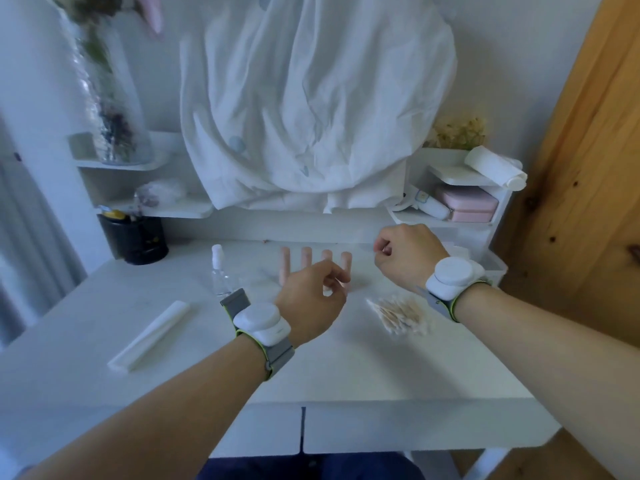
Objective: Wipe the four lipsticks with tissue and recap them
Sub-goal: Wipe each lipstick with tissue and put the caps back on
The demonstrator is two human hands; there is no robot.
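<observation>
Four pink lipsticks [306, 258] stand upright in a row at the back middle of the white desk [346, 375]. My left hand [311, 301] hovers just in front of the two right-hand ones and hides their lower parts. Its fingers are loosely curled, and I see nothing held in them. My right hand [405, 254] is raised to the right of the row. Its thumb and fingertips pinch together on what looks like a thin, blurred white tissue [363, 247]. A clear box of tissues [485, 263] sits behind my right wrist.
A small clear spray bottle [219, 271] stands left of the lipsticks. A pile of cotton swabs [398, 315] lies at the right, and a folded white strip [149, 337] at the left. At the back are a black cup [135, 237], shelves and a draped white cloth [311, 116].
</observation>
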